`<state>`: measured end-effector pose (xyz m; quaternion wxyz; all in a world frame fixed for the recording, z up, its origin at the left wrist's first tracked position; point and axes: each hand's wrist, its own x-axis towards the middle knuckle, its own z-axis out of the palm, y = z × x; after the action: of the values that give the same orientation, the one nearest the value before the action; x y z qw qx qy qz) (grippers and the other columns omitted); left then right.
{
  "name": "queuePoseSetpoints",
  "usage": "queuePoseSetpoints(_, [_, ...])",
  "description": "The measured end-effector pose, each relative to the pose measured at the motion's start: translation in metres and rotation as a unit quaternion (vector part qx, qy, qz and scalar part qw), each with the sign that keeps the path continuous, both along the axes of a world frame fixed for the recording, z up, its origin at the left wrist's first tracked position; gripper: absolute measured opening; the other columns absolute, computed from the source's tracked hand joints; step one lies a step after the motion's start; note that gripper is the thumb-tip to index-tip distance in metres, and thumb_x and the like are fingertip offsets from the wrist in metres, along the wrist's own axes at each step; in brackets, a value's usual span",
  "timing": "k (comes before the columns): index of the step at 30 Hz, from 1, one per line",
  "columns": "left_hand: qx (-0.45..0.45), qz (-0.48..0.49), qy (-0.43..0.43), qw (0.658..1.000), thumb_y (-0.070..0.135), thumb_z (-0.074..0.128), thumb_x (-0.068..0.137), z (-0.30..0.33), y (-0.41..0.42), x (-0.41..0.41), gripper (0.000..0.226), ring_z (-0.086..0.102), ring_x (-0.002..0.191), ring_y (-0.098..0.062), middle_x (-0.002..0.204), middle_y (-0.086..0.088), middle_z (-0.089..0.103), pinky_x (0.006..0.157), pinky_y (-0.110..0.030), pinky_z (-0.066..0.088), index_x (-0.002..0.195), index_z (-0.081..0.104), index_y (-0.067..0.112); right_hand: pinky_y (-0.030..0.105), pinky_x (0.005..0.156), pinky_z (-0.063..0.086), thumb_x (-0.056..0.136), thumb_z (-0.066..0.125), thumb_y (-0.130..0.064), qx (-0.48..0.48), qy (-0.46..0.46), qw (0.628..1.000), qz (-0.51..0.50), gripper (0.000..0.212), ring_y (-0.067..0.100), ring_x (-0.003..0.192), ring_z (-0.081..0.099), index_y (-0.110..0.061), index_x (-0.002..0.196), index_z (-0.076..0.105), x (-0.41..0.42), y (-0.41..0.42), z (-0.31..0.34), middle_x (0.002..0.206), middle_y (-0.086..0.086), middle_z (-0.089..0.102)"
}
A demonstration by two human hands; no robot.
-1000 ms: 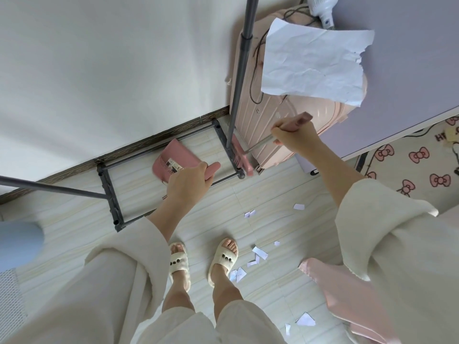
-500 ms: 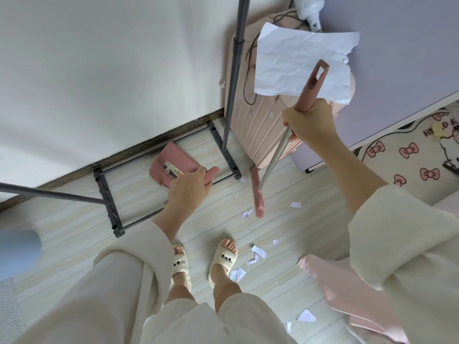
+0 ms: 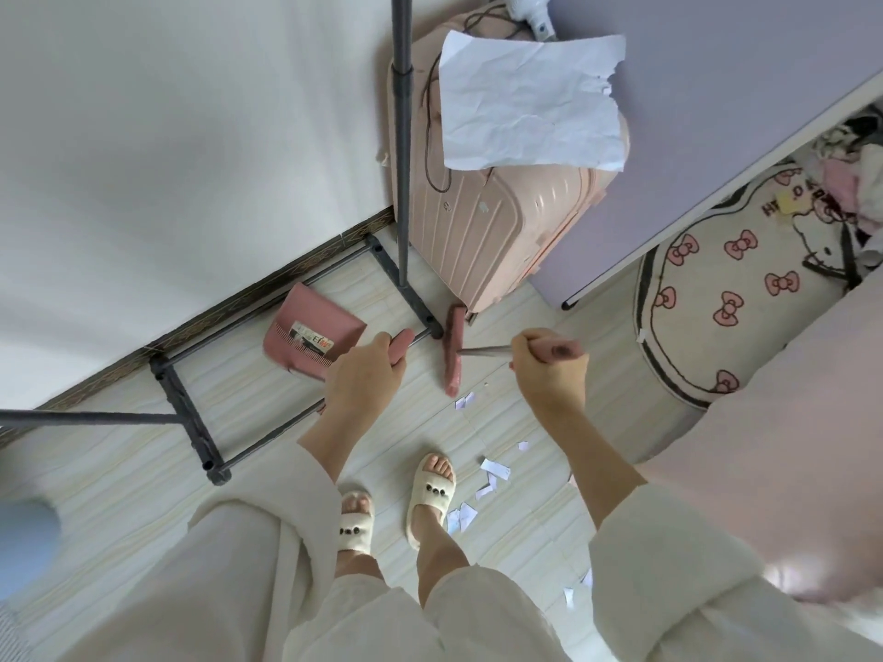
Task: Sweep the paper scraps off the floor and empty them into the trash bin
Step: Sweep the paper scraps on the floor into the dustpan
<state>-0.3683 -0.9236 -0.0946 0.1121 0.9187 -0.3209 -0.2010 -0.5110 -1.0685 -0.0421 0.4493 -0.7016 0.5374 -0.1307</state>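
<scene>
Head view, looking straight down at the floor (image 3: pixel 119 475). The person stands in cream slippers at lower centre.

Right hand (image 3: pixel 549 370): fingers curled tight round the pink upper end of the broom (image 3: pixel 454 348), a full holding grip. The metal shaft runs left from the fist to the pink broom head, which lies just left of centre frame, its upper end close to the foot of the pink suitcase (image 3: pixel 482 236) and beside the corner of the dark metal rack base (image 3: pixel 191 422).

Left hand (image 3: pixel 365 375): fingers wrapped round the pink dustpan handle, holding grip as well. The dustpan (image 3: pixel 313 334) sits on the floor left of centre, inside the rack base frame, with a printed label on its tray (text too small to read).

Paper scraps (image 3: pixel 494 470): white pieces scattered on the floor. One small cluster lies just below the broom head; more lie to the right of the right slipper; a few lie at lower right by the sleeve. None are in the dustpan.

Trash bin: cannot be identified in this view.

Other: a large crumpled white sheet (image 3: pixel 525 102) lies on top of the suitcase, upper centre. A rug with pink bows (image 3: pixel 731 298) lies at right.
</scene>
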Motion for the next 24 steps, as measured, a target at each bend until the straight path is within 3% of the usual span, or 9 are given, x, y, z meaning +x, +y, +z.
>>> queuePoseSetpoints(3, [-0.007, 0.003, 0.031, 0.999, 0.034, 0.045, 0.092, 0.0, 0.003, -0.006, 0.021, 0.061, 0.079, -0.03, 0.074, -0.003, 0.061, 0.064, -0.032, 0.037, 0.094, 0.051, 0.014, 0.036, 0.054, 0.043, 0.079, 0.05, -0.01, -0.004, -0.006, 1.0, -0.031, 0.026, 0.053, 0.082, 0.056, 0.015, 0.073, 0.051, -0.02, 0.017, -0.005, 0.07, 0.034, 0.052])
queuePoseSetpoints(5, [-0.015, 0.0, 0.048, 0.999, 0.034, 0.046, 0.092, 0.0, 0.009, -0.011, 0.02, 0.058, 0.075, -0.029, 0.069, 0.001, 0.053, 0.065, -0.034, 0.039, 0.092, 0.049, 0.014, 0.038, 0.055, 0.047, 0.08, 0.051, -0.011, -0.007, -0.004, 0.997, -0.072, 0.027, 0.053, 0.081, 0.057, 0.016, 0.076, 0.053, -0.032, 0.029, -0.005, 0.077, 0.036, 0.056])
queuePoseSetpoints(10, [-0.015, -0.027, 0.08, 0.996, 0.035, 0.046, 0.092, 0.002, 0.024, -0.015, 0.021, 0.056, 0.073, -0.028, 0.072, 0.001, 0.053, 0.07, -0.038, 0.046, 0.086, 0.046, 0.015, 0.053, 0.065, 0.056, 0.077, 0.052, -0.01, 0.003, 0.018, 0.989, -0.145, 0.025, 0.044, 0.069, 0.066, 0.009, 0.063, 0.057, -0.061, 0.056, 0.001, 0.05, 0.002, 0.058])
queuePoseSetpoints(15, [-0.022, -0.072, 0.068, 0.995, 0.032, 0.041, 0.095, 0.009, 0.053, -0.018, 0.026, 0.061, 0.079, -0.033, 0.072, -0.005, 0.056, 0.067, -0.037, 0.044, 0.095, 0.051, 0.009, 0.03, 0.047, 0.047, 0.065, 0.046, -0.029, 0.016, 0.033, 0.97, -0.242, 0.026, 0.034, 0.068, 0.07, -0.006, 0.053, 0.048, -0.072, 0.082, 0.014, 0.052, 0.002, 0.054])
queuePoseSetpoints(18, [-0.021, -0.089, 0.031, 0.995, 0.032, 0.036, 0.097, 0.015, 0.071, -0.013, 0.03, 0.062, 0.079, -0.037, 0.075, -0.013, 0.062, 0.065, -0.038, 0.043, 0.1, 0.051, 0.005, 0.027, 0.051, 0.047, 0.065, 0.043, -0.033, -0.014, 0.044, 0.962, -0.271, 0.038, 0.029, 0.063, 0.066, 0.003, 0.061, 0.055, -0.076, 0.096, 0.02, 0.064, 0.016, 0.068])
queuePoseSetpoints(21, [-0.042, -0.091, 0.01, 0.995, 0.031, 0.038, 0.097, 0.026, 0.077, -0.012, 0.032, 0.062, 0.081, -0.036, 0.081, -0.017, 0.064, 0.067, -0.039, 0.044, 0.102, 0.051, 0.002, 0.028, 0.056, 0.048, 0.068, 0.044, -0.034, -0.047, 0.021, 0.945, -0.323, 0.045, 0.026, 0.061, 0.065, 0.009, 0.066, 0.055, -0.082, 0.103, 0.026, 0.069, 0.025, 0.067])
queuePoseSetpoints(24, [-0.063, -0.141, -0.009, 0.988, 0.03, 0.041, 0.096, 0.04, 0.074, -0.02, 0.03, 0.063, 0.076, -0.035, 0.076, -0.015, 0.064, 0.068, -0.041, 0.047, 0.098, 0.052, 0.003, 0.029, 0.058, 0.047, 0.071, 0.045, -0.034, -0.047, -0.01, 0.937, -0.346, 0.04, 0.033, 0.069, 0.068, 0.005, 0.066, 0.055, -0.085, 0.096, 0.03, 0.073, 0.027, 0.068])
